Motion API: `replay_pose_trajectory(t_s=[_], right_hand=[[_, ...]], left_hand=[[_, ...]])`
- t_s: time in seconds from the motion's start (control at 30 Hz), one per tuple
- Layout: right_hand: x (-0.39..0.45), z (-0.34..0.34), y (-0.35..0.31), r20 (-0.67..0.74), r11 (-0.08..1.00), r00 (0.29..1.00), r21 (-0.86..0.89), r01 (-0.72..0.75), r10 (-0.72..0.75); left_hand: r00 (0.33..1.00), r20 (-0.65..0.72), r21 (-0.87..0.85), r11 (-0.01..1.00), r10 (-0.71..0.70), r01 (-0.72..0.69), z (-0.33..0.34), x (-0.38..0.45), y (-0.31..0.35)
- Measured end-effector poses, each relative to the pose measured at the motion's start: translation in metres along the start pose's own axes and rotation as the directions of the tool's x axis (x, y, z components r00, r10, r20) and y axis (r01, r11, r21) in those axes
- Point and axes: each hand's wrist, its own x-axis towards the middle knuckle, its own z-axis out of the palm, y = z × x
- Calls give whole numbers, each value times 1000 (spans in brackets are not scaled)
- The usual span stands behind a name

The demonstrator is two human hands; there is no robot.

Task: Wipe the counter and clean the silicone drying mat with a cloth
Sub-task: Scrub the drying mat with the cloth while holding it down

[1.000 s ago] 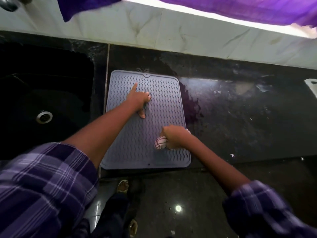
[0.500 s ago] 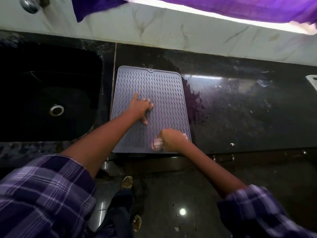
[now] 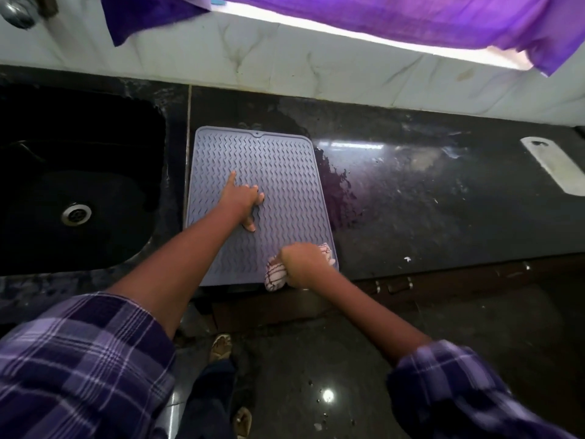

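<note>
A grey silicone drying mat (image 3: pixel 278 166) with a wavy ribbed surface lies on the black counter (image 3: pixel 427 217), just right of the sink. My left hand (image 3: pixel 242 201) presses flat on the mat's middle, fingers spread, holding nothing. My right hand (image 3: pixel 304 264) is closed around a bunched white cloth with dark stripes (image 3: pixel 274 275), pressing it on the mat's near right corner at the counter's front edge. Part of the cloth shows beyond my knuckles too.
A black sink (image 3: pixel 76 185) with a metal drain (image 3: pixel 76 213) sits to the left. A wet patch (image 3: pixel 338 191) darkens the counter beside the mat. A white flat object (image 3: pixel 554 164) lies at the far right. Purple fabric (image 3: pixel 411 17) hangs above the tiled wall.
My right hand has dragged the cloth down the mat toward its near right corner. My left hand has stayed pressed on the mat, sliding slightly nearer to me.
</note>
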Motion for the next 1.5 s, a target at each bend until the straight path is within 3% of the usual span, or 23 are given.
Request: replay_pose_trajectory(t_s=[0.07,0.13,0.2,0.37,0.5,0.57,0.63,0.7,0.8,0.9,0.97,1.03,1.07,1.1,1.13,1.17,1.2,1.23,1.33,1.43,1.5], right_hand=[[13,-21,19,-5,993,996,73,-89,90],[31,-37,35,-170,979,970,131,-154,175],[41,-31,38,-250,981,951,103,-163,184],[-9,25,30,-181,996,982,80,-40,54],[-19,5,35,63,1000,998,-24,-12,13],[-1,-12,32,10,999,999,28,-41,40],[11,-10,21,-146,996,989,89,-20,33],[9,13,6,-211,999,977,36,33,-25],[-11,35,6,-195,993,980,100,66,-46],[-23,14,27,-22,983,1000,185,-14,19],[-29,-2,42,25,880,990,455,-133,137],[-40,-18,54,29,592,965,785,-183,260],[-46,-23,57,71,381,957,907,-178,280],[-50,-27,58,127,158,961,973,-169,244],[-54,-30,58,151,-22,971,988,-150,186],[-55,-32,58,144,-124,979,984,-127,143],[-55,-34,58,129,-167,985,980,-109,112],[-54,-37,58,118,-175,989,979,-101,92],[-52,-42,59,103,-199,994,975,-95,33],[-51,-38,62,130,-221,991,968,-122,22],[-49,-35,69,123,-160,977,982,-95,176]], left_hand=[[1000,-13,-25,1000,-5,5,-2,-1,2],[1000,-18,-43,999,-10,9,-6,-2,3],[1000,-2,-41,999,-17,17,-7,-6,4],[1000,10,-110,994,-20,21,-7,-4,3],[1000,15,-122,992,-27,29,-9,-5,3],[1000,0,-112,993,-26,26,-8,-3,4],[999,-4,-114,993,-32,31,-5,-2,4],[999,1,-115,992,-43,43,-4,0,4],[999,-20,-94,995,-34,32,-6,0,3],[999,-32,-69,997,-22,19,-9,-8,7],[999,-43,-25,1000,-10,9,-14,-17,10],[999,-51,-163,986,16,-24,-19,-29,15],[998,-37,-372,926,48,-59,-23,-38,18],[995,-21,-647,758,94,-86,-26,-48,21],[987,-18,-864,494,160,-96,-29,-56,25],[975,-10,-963,259,220,-69,-32,-62,29],[963,27,-991,133,267,-9,-35,-66,33],[950,66,-995,94,304,40,-38,-70,36],[932,81,-993,113,354,43,-45,-75,43],[967,-8,-999,-41,254,2,-47,-71,44],[986,-31,-985,-170,162,-3,-47,-68,39]])
